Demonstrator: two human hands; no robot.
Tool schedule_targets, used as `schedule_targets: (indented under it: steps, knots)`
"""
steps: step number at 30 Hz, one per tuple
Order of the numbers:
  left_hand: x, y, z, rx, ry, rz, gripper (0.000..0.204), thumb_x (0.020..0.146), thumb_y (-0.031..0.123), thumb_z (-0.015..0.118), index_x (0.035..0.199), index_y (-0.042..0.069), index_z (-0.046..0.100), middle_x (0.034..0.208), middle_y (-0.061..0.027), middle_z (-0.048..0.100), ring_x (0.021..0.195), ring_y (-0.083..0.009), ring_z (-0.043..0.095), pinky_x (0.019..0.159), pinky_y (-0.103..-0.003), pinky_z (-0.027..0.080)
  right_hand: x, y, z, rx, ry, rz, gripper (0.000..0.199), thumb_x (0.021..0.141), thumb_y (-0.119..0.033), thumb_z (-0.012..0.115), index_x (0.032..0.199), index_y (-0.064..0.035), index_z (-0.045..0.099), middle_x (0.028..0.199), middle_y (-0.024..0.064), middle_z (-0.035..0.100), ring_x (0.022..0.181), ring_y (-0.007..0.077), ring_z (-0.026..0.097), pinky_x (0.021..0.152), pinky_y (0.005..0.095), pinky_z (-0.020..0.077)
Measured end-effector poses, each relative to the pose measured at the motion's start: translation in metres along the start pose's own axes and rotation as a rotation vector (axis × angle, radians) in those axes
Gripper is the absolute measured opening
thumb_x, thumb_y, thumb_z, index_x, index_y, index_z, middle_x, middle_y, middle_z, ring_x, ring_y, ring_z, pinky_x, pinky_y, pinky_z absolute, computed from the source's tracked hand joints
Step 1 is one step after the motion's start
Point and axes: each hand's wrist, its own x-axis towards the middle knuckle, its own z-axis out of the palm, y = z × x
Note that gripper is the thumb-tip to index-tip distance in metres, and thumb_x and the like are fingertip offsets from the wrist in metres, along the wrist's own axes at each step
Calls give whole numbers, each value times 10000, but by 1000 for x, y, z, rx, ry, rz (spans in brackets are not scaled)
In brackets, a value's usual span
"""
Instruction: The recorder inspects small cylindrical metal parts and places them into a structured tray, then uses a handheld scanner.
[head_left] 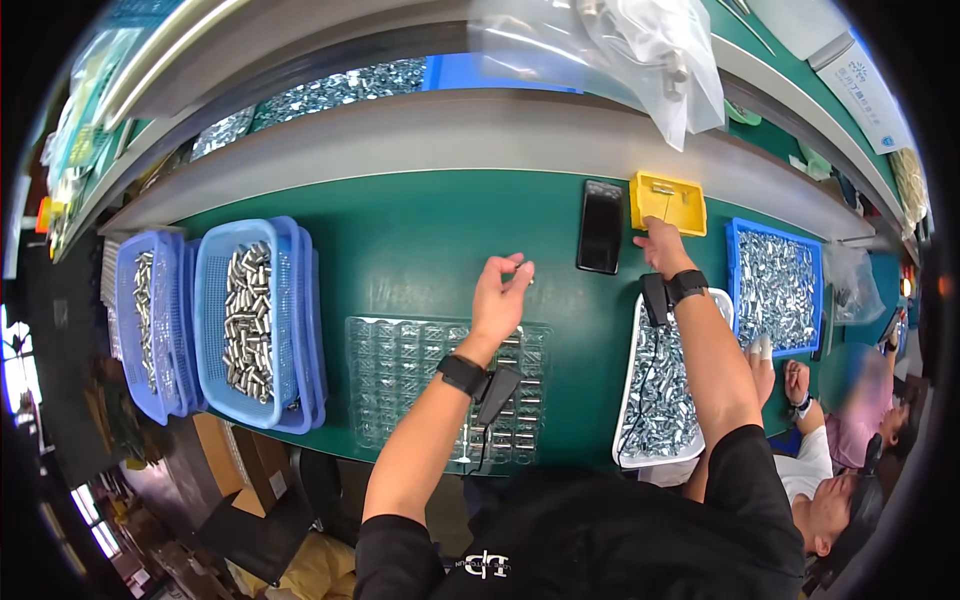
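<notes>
My left hand (500, 302) is above the green tabletop, its fingertips pinched on a small metal part (531, 281) whose exact kind is too small to make out. My right hand (662, 248) reaches to the near edge of a yellow tray (690, 212). Its fingers are bent together there, and a thin line runs from them into the tray; what they hold is unclear. A small silvery cylinder lies at the tray's far side. Below my left wrist is a clear plastic blister tray (400, 375) with rows of pockets, its right columns holding metal cylinders.
A black phone (600, 227) lies left of the yellow tray. Bins of small metal parts stand right: a white one (628, 440) and a blue one (738, 290). Blue baskets (285, 330) with metal cylinders are at left. A plastic bag (650, 60) hangs over the shelf. Co-workers sit at right.
</notes>
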Motion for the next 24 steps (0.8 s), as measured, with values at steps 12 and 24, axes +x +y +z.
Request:
schedule_targets:
  steps: [12,24]
  knots:
    - [-33,-31,-1,-18,186,74,216,864,190,617,880,24,481,1128,-175,584,918,-179,583,800,-297,463,-7,13,33,-159,-61,14,380,841,-353,518,1113,-103,427,820,207,546,359,123,278,314,251,251]
    - [13,-67,-13,227,327,176,266,843,239,628,871,18,484,998,-170,631,841,-254,613,773,-340,466,-11,25,65,-183,-145,-35,503,822,-369,558,1223,-83,455,965,148,556,620,180,479,386,306,313]
